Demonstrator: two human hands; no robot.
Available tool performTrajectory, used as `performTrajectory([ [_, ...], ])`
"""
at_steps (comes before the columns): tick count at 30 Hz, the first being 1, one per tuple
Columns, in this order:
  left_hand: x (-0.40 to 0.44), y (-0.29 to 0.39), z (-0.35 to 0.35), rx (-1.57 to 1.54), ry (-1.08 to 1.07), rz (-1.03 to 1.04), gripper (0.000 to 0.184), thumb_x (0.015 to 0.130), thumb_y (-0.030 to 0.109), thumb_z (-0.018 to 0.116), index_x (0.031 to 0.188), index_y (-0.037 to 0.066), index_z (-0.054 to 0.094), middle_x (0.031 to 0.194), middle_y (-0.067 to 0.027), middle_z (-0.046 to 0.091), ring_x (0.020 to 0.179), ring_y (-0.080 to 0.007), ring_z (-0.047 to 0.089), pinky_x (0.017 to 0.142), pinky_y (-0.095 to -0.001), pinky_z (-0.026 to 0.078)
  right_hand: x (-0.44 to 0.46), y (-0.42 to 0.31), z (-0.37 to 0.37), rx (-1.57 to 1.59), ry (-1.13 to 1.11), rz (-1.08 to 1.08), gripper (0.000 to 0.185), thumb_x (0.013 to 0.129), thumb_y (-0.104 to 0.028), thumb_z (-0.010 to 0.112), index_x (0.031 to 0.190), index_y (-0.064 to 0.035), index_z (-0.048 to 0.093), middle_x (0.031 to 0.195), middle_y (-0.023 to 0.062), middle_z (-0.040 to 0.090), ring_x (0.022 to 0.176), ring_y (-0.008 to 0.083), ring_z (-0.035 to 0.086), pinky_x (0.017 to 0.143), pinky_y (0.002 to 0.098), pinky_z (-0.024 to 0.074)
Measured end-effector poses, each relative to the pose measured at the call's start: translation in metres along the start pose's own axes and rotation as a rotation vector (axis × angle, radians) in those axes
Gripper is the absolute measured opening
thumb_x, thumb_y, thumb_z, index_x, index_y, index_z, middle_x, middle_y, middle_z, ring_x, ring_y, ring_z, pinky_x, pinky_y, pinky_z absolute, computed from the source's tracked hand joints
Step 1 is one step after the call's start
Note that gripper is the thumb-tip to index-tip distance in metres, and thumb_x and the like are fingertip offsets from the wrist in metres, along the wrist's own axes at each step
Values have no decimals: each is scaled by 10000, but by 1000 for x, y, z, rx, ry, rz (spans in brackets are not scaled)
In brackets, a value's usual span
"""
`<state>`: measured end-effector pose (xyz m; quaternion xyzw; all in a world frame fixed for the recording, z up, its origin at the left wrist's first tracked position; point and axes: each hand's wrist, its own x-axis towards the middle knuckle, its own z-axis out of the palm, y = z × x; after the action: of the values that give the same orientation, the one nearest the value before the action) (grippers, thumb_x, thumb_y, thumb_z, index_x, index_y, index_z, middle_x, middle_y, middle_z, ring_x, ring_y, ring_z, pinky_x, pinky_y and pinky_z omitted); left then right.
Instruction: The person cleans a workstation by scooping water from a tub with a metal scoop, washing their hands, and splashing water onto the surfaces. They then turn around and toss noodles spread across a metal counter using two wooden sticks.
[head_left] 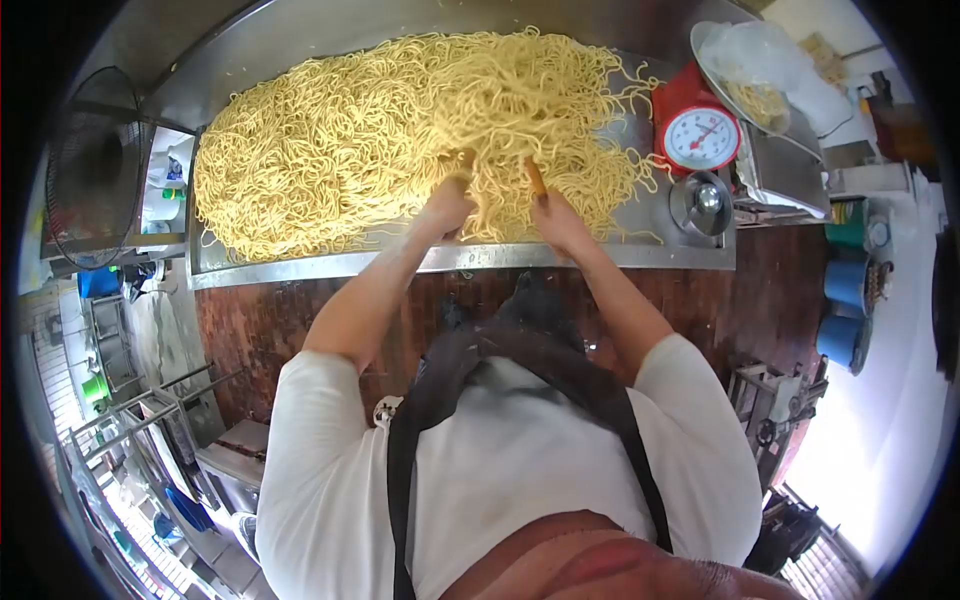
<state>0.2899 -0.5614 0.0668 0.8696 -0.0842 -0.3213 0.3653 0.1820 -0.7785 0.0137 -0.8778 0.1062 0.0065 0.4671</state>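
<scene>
A broad heap of yellow noodles [320,150] covers most of a metal tray table [400,265]. My left hand [447,208] is closed at the near side of the heap, around a brown wooden stick whose tip [467,158] shows above the fist. My right hand [560,222] grips a second wooden stick [535,178] pointing into the noodles. Both far ends are buried in noodles, so I cannot tell what kind of tool they are. Over the sticks, a raised clump of noodles [510,95] looks blurred by motion.
At the table's right stands a red dial scale [702,138] with a pan holding noodles and a plastic bag [775,60]. A round metal bowl [700,203] sits just below it. A large fan [92,165] is at the left, and blue containers [845,310] stand at the right.
</scene>
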Motion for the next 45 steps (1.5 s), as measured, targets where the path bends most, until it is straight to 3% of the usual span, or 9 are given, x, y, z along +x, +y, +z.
performTrajectory([
  [7, -27, 65, -101, 10, -54, 80, 600, 940, 203, 602, 1455, -7, 376, 963, -135, 669, 424, -95, 467, 360, -276, 387, 17, -73, -126, -244, 90, -43, 361, 967, -277, 569, 1174, 18, 551, 1007, 188, 664, 889, 325, 625, 826, 398, 484],
  [13, -203, -36, -211, 438, -159, -276, 469, 888, 147, 636, 1345, 108, 537, 919, -134, 696, 773, -254, 667, 729, -404, 509, -182, -65, -278, -488, -378, 448, 314, 917, -140, 595, 1191, 5, 546, 1044, 243, 638, 1025, 417, 605, 875, 440, 469],
  [18, -179, -107, -111, 508, -205, 100, 391, 913, 115, 549, 1299, 52, 534, 1131, -242, 661, 1102, -419, 607, 907, -476, 477, -149, 6, -139, 21, -308, 452, 462, 919, -81, 543, 1366, 11, 470, 1183, 246, 634, 1119, 390, 605, 949, 421, 464],
  [19, -147, -77, -81, 471, -169, -72, 366, 919, 117, 542, 1268, 7, 527, 1189, -257, 634, 1158, -414, 575, 941, -469, 465, -115, 61, -75, -220, -108, -151, 408, 925, -115, 547, 1303, 33, 500, 1120, 257, 649, 1019, 419, 626, 877, 453, 484],
  [23, -66, 12, -25, 99, -139, 47, 394, 895, 161, 644, 1239, 22, 510, 753, -114, 613, 523, -197, 580, 490, -352, 462, -8, -56, -31, 45, -208, 177, 332, 961, -276, 545, 1109, 20, 518, 986, 279, 633, 925, 446, 621, 805, 476, 496],
  [27, -74, -89, -25, -49, -55, 202, 459, 888, 149, 644, 1304, 24, 494, 676, -64, 572, 439, -153, 531, 391, -314, 428, -49, -15, -31, -123, -130, 134, 345, 944, -277, 578, 1127, 8, 509, 1023, 267, 645, 925, 407, 649, 789, 472, 507],
  [37, -74, 1, -72, -135, 62, 170, 484, 908, 151, 653, 1331, 22, 457, 590, 3, 481, 402, -92, 442, 361, -264, 346, -20, -63, -123, -110, 34, -9, 410, 950, -300, 566, 1188, 33, 542, 1056, 225, 668, 973, 359, 650, 853, 419, 487],
  [41, -176, -56, -154, 222, -92, -181, 488, 905, 137, 641, 1364, 51, 500, 1068, -172, 668, 849, -229, 652, 751, -348, 509, -160, -63, -232, -424, -159, 237, 334, 947, -212, 587, 1199, 0, 532, 1030, 237, 649, 984, 431, 610, 833, 458, 479],
  [45, -197, -95, -135, 182, -223, -20, 419, 925, 93, 589, 1334, 33, 519, 1189, -226, 641, 1169, -289, 605, 992, -367, 443, -226, 11, -212, -210, -301, 528, 456, 890, -65, 594, 1339, -46, 519, 1136, 125, 634, 1091, 201, 598, 971, 346, 435],
])
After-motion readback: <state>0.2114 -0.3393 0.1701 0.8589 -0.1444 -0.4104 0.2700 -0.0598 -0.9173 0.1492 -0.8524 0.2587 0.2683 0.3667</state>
